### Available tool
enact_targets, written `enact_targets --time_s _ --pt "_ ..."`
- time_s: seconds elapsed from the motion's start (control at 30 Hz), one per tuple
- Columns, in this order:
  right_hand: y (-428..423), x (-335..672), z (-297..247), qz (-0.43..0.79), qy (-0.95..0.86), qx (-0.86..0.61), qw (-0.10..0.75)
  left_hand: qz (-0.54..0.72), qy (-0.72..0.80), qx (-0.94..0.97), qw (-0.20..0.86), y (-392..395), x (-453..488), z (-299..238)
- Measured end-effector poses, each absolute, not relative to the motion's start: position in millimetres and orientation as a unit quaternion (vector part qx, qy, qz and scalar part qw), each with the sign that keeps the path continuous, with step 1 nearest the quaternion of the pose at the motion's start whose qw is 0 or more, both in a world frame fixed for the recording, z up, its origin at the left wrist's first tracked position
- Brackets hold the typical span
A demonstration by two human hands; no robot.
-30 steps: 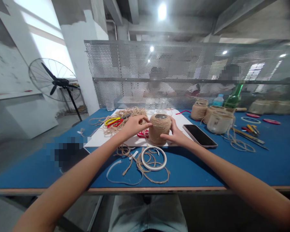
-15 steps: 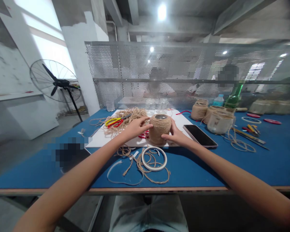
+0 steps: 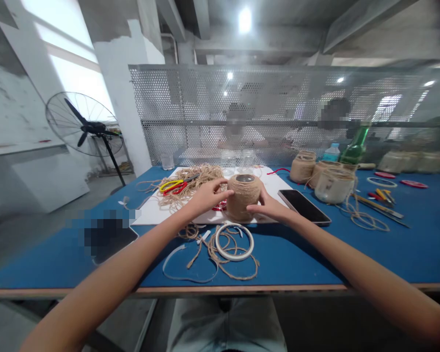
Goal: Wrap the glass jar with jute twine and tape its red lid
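A jar wrapped in brown twine (image 3: pixel 243 195) stands on a white board (image 3: pixel 154 211) on the blue table (image 3: pixel 418 244). My left hand (image 3: pixel 207 195) presses its fingers against the jar's left side. Against the jar's right side rests my right hand (image 3: pixel 270 207), thumb up along the wrap. Both hands grip the jar between them. A heap of loose twine (image 3: pixel 194 176) with red and yellow scissors (image 3: pixel 173 186) lies behind my left hand.
A white tape ring (image 3: pixel 234 240) and twine scraps lie near the front edge. A phone (image 3: pixel 304 206) lies right of the jar. More wrapped jars (image 3: pixel 302 166), a green bottle (image 3: pixel 355 146) and tools (image 3: pixel 377 204) sit at the right. People sit behind the mesh screen (image 3: pixel 278 98).
My left hand's fingers have shifted lower on the jar's left side, and the jar has tipped slightly. The view has drifted a little.
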State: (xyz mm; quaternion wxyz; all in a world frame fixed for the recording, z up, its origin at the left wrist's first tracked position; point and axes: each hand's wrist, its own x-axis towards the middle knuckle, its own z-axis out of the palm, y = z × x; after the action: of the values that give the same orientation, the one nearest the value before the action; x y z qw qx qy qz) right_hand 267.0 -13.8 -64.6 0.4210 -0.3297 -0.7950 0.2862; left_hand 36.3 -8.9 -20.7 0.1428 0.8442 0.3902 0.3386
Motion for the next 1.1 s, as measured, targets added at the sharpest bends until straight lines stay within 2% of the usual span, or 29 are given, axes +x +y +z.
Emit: enact_targets --time_s 0.67,1.1 --pt "-18.9 267.4 -71.1 0.289 -0.785 -0.335 0.433 0.32 0.395 0.85 0.135 -12.0 33.5 -16.6" --pt "-21.2 267.2 -70.0 0.285 -0.784 -0.342 0.432 0.304 0.412 0.859 0.022 -19.2 25.2 -18.6"
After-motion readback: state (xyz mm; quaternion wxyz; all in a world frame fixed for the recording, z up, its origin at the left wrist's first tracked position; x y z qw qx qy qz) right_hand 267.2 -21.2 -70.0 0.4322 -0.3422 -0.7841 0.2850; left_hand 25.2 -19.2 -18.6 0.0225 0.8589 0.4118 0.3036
